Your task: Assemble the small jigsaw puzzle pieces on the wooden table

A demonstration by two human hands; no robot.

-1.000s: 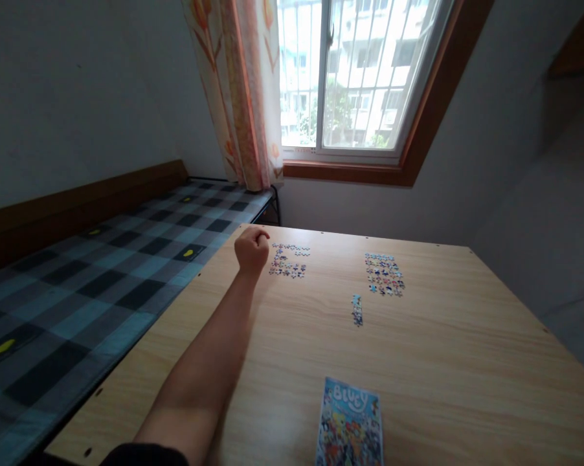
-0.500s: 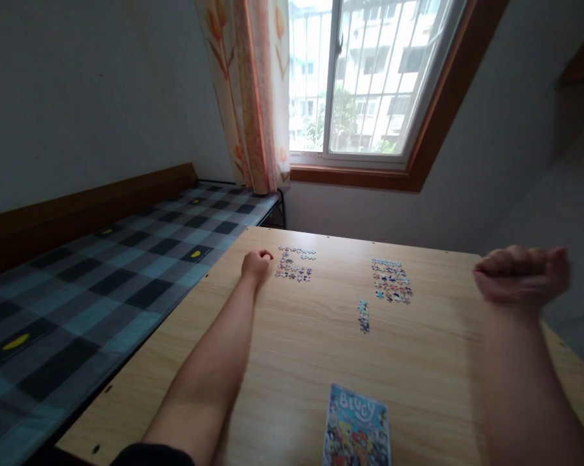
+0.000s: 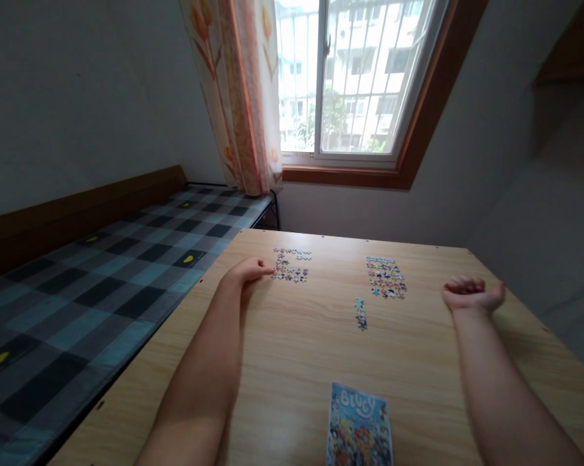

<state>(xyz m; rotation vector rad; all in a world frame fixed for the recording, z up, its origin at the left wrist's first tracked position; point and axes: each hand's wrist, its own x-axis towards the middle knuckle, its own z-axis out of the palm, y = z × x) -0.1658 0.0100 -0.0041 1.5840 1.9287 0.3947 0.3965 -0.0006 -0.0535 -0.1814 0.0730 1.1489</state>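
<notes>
My left hand (image 3: 248, 268) rests by the left side of a partly joined jigsaw puzzle (image 3: 292, 275). Its thumb and index finger are drawn together at the puzzle's left edge; whether a piece sits between them cannot be made out. This group of pieces has a gap on its right side. Farther right lies a block of loose puzzle pieces in rows (image 3: 386, 278), with a short strip of pieces (image 3: 360, 314) just in front of it. Over at the table's right side, my right hand (image 3: 472, 294) has its fingers curled in, with nothing visible in it.
A puzzle box with "Bluey" lettering (image 3: 360, 427) lies at the near edge of the wooden table (image 3: 292, 362). To the left is a bed with a checked cover (image 3: 127, 259). Behind stand a curtain (image 3: 246, 97) and a barred window (image 3: 355, 84).
My right hand has come down and to the left, from raised to low over the table's right side. My left hand has turned so its fingertips meet the puzzle's edge. The view has shifted slightly.
</notes>
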